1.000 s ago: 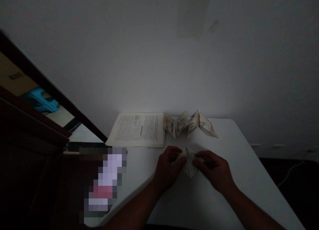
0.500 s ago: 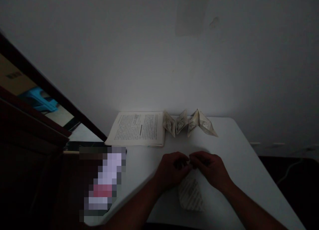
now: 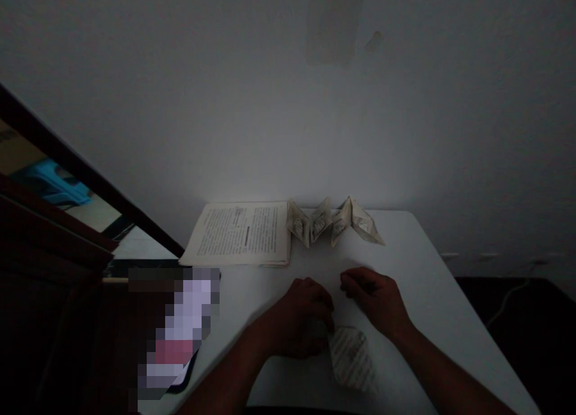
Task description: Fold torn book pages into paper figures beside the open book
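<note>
A folded sheet of printed paper (image 3: 353, 358) lies on the white table, close to its front edge. My left hand (image 3: 303, 319) is at the sheet's left side, fingers curved and apart from the thumb; whether a fingertip touches the paper I cannot tell. Beyond the sheet and to its right, my right hand (image 3: 371, 295) is closed in a pinch above the table. Anything between those fingertips is hidden or too small to see. Folded paper pieces (image 3: 321, 220) with printed text stand in a zigzag row at the back of the table.
A stack of printed pages (image 3: 238, 238) lies at the table's back left. A blurred-out phone-like object (image 3: 184, 325) rests along the left edge. The wall (image 3: 288, 103) rises behind the table (image 3: 405, 253). On the left is a dark-framed mirror-like panel (image 3: 90, 181); a cable (image 3: 508, 304) hangs at right.
My hands have come apart: the left moved down and left toward the paper's side and its fingers opened. My right hand stays pinched near the same place. The view has shifted slightly.
</note>
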The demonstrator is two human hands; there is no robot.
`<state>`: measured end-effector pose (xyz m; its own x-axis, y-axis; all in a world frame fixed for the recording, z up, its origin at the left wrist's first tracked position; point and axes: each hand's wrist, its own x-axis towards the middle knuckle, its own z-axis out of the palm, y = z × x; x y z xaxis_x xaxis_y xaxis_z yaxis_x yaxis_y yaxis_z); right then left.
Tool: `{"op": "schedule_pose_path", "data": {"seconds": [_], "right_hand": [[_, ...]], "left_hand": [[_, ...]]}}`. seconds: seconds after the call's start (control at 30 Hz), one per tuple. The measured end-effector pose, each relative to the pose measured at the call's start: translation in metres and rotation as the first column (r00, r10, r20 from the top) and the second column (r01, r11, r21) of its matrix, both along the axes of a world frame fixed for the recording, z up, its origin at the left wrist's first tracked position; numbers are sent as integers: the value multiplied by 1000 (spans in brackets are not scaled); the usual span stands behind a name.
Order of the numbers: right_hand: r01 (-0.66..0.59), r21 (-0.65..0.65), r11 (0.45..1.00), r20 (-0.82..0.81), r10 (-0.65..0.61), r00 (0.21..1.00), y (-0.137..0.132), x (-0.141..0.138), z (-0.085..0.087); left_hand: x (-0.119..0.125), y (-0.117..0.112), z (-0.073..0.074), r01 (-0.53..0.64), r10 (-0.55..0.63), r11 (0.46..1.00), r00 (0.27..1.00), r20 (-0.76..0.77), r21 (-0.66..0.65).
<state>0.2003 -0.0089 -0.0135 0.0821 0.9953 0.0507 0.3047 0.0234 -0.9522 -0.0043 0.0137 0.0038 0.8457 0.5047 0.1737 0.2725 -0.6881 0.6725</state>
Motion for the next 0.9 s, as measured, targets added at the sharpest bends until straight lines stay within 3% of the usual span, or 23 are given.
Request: {"op": "schedule_pose_path", "data": {"seconds": [0.13,0.23,0.47,0.67,0.9], "right_hand": [[48,14,999,9,-48,999,1,1,-2],[78,-7,997,-31,-79,996,1,1,-2],[102,1,995,-38,-102,994,3,2,-2],[106,11,994,11,-106,994,3,1,1],[110,18,994,14,-111,994,4,1,0]], "left_hand": [[5,1,-7,-125,121,991,990,67,57],[4,1,-4,-166,158,985,979,132,56],[11,-9,2,61,-65,996,996,56,70],[22,-15,-4,118,-129,981,990,63,155],[25,-21,-6,179,-187,976,981,58,122]]}}
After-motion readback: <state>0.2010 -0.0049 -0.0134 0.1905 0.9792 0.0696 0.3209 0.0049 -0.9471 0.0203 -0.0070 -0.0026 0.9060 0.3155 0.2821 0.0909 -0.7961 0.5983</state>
